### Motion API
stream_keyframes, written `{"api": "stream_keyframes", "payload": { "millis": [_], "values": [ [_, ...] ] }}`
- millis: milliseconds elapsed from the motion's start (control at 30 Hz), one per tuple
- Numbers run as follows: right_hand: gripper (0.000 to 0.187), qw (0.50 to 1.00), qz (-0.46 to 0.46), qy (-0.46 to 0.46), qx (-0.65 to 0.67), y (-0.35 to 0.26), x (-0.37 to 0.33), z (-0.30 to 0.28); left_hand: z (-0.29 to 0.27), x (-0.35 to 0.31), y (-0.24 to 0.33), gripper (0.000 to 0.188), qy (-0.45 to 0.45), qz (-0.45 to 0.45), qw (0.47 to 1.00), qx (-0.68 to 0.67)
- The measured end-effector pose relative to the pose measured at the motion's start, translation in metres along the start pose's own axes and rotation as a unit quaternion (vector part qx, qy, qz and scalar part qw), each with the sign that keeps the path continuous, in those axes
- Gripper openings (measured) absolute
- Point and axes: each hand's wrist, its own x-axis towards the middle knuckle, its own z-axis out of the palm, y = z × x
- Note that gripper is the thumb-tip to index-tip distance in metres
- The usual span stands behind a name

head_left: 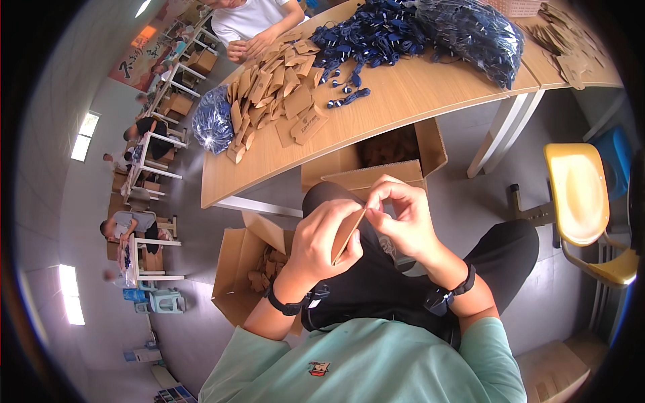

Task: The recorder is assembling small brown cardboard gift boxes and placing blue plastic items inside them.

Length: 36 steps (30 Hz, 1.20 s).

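Note:
A small brown cardboard pillow box point(345, 236) is held edge-on above my lap. My left hand point(321, 243) is closed around it, the thumb on one side and the fingers on the other. With thumb and forefinger, my right hand point(405, 216) pinches at the box's upper end; the exact contact is partly hidden by the fingers. More such pillow boxes point(275, 84) are heaped on the wooden table point(262, 168) in front of me. Beside that heap lies a pile of dark blue coiled cables point(369, 37).
An open carton point(232, 269) with brown cardboard pieces stands by my left knee, and another carton point(363, 176) is under the table. Clear plastic bags point(213, 121) sit on the table. Across it a person point(248, 27) works. A yellow chair point(576, 195) stands right.

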Motion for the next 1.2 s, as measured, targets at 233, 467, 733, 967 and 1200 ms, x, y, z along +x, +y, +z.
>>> {"api": "stream_keyframes", "payload": {
  "millis": [233, 467, 733, 967, 1200],
  "values": [
    [0.006, 0.999, 0.012, -0.039, 0.019, 0.004, 0.003, -0.001, -0.004, -0.005, -0.005, 0.031, -0.020, 0.003, 1.000, -0.009],
    [0.005, 1.000, 0.000, -0.022, -0.006, 0.002, 0.003, 0.004, -0.007, -0.008, -0.009, 0.033, -0.020, 0.004, 1.000, -0.020],
    [0.009, 0.990, -0.072, 0.028, -0.114, -0.004, -0.003, 0.012, -0.004, -0.011, -0.004, 0.029, 0.005, -0.069, 0.990, -0.123],
    [0.015, 0.955, -0.177, 0.056, -0.230, -0.005, -0.001, 0.011, 0.000, -0.014, -0.005, 0.025, 0.002, -0.133, 0.959, -0.252],
    [0.017, 0.934, -0.215, 0.057, -0.281, -0.008, -0.001, 0.015, -0.001, -0.011, -0.003, 0.036, 0.022, -0.155, 0.941, -0.299]
  ]
}}
